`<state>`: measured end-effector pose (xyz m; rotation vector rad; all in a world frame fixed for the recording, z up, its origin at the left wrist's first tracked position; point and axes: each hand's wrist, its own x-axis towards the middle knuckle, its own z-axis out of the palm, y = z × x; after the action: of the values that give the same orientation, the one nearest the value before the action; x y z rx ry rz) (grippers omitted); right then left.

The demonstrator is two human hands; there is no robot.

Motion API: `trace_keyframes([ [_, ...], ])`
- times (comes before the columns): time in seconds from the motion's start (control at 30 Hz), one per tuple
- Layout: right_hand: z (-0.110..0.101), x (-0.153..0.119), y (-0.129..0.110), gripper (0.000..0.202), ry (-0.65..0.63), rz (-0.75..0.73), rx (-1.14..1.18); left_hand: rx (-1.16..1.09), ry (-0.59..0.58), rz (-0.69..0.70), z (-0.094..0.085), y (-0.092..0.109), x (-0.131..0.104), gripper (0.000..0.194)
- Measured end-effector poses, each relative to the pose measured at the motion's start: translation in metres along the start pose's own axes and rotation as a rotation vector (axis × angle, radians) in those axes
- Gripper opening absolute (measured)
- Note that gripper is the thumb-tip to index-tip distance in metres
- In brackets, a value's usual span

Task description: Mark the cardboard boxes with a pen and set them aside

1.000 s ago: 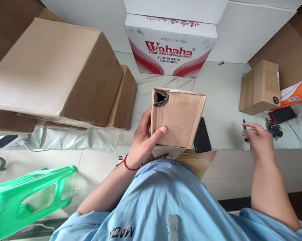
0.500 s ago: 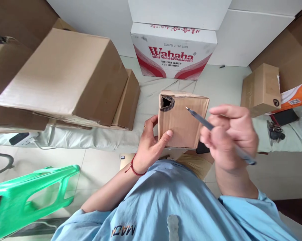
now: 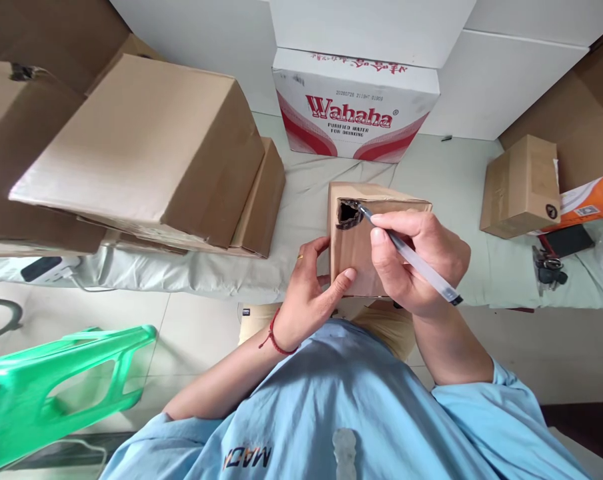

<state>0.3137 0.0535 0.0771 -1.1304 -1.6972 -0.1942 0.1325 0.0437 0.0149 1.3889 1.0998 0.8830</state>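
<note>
A small brown cardboard box [image 3: 361, 263] stands at the table's front edge, with a ragged, dark-rimmed hole [image 3: 349, 215] in its upper left corner. My left hand [image 3: 314, 287] grips the box's left side, thumb on the near face and fingers round the edge. In my right hand [image 3: 421, 253] is a pen [image 3: 421, 265] with a clear barrel and dark end, pinched between thumb and fingers. Its tip touches or nearly touches the right rim of the hole. My right hand covers the right part of the box face.
A white and red Wahaha carton [image 3: 356, 113] stands behind the box. Large cardboard boxes [image 3: 146, 133] are stacked at left. To the right are a smaller box [image 3: 524, 183], an orange packet [image 3: 589, 200] and keys [image 3: 550, 267]. A green stool [image 3: 81, 380] stands at lower left.
My right hand has moved left with the pen, bringing its tip from in front of the box to the rim of the hole. My left hand still holds the box.
</note>
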Motion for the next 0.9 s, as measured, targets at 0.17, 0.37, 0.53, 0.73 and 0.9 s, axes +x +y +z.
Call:
trace_keyframes([
  [0.17, 0.0003, -0.0011, 0.0032, 0.009, -0.001, 0.018, -0.053, -0.014, 0.012, 0.006, -0.0008, -0.0006, 0.0004, 0.064],
  [0.37, 0.0006, -0.0019, 0.0044, 0.013, 0.008, 0.009, -0.028, -0.052, 0.023, -0.02, -0.0011, -0.0014, 0.0006, 0.063],
  [0.53, 0.0017, 0.0003, 0.0041, 0.016, -0.012, -0.05, 0.033, -0.033, 0.022, -0.03, -0.002, 0.0012, 0.0008, 0.062],
  [0.73, 0.0042, -0.0009, 0.0057, 0.014, -0.08, -0.111, 0.084, -0.004, 0.045, -0.012, -0.002, -0.001, 0.0023, 0.063],
  [0.9, 0.0044, -0.0018, 0.0074, 0.014, -0.115, -0.112, 0.074, -0.023, 0.042, -0.001, -0.0013, -0.0034, 0.0024, 0.062],
])
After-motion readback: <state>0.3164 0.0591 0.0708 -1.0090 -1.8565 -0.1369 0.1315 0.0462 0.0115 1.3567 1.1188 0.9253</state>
